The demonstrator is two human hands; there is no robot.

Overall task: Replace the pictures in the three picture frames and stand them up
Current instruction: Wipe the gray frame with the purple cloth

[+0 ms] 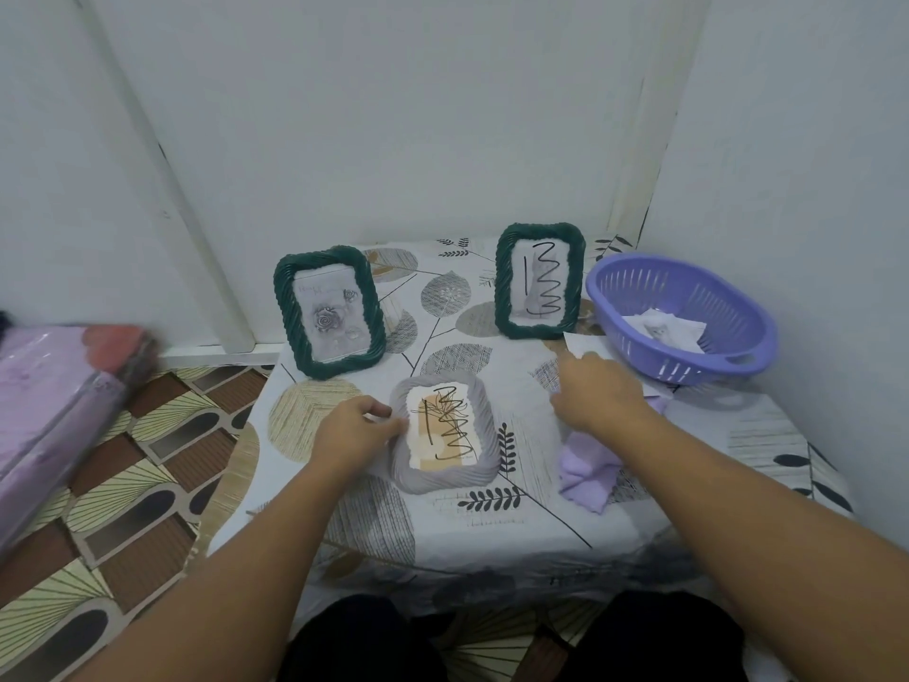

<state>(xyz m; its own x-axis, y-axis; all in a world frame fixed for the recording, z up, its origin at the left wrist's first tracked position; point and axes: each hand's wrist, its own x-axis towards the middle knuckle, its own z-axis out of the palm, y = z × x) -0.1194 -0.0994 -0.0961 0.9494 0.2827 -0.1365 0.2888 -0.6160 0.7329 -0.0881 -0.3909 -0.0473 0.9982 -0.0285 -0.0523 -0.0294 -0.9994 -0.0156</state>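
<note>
Grey ribbed frame [444, 432] is lying flat, picture up, on the leaf-print tablecloth [497, 307]; the left hand [353, 432] is gripping its left edge, fingers curled over the rim. Two green frames are standing upright behind: one with a rose picture [328, 311] at left, one with a scribbled picture [539, 279] at right. The right hand [592, 394] is pinching a white sheet [583, 344] lying beside the purple basket [681, 318], which is holding paper. A lilac cloth [588, 469] is lying under the right forearm.
</note>
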